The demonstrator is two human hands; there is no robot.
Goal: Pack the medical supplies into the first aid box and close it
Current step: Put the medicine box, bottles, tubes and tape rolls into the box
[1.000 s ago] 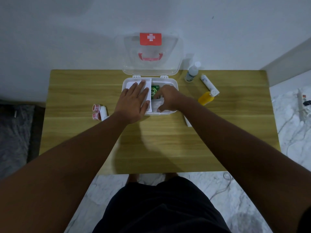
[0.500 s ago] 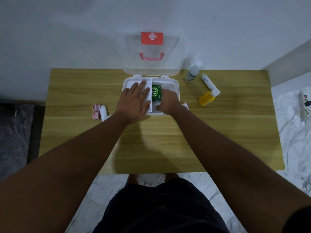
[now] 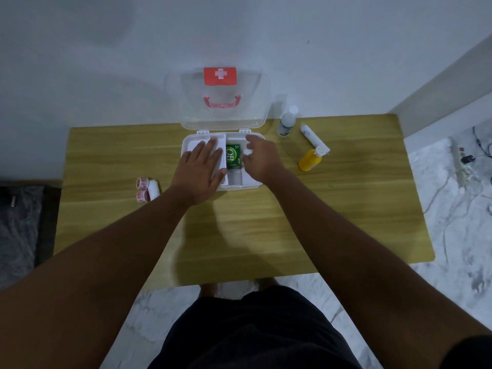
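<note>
Holding a green packet (image 3: pixel 233 156) — first aid box (image 3: pixel 251 184), lid (image 3: pixel 221 102) raised.

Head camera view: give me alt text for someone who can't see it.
An open first aid box sits on a wooden table, left hand flat on its white insert, right hand beside a green packet. Bottles and tape rolls remain outside.

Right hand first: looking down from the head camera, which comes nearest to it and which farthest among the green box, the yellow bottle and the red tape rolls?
Measured from the right hand:
1. Green box, inside the first aid box just left of the fingers.
2. Yellow bottle, lying on the table to the right.
3. Red tape rolls, far left, beyond the left hand.
</note>
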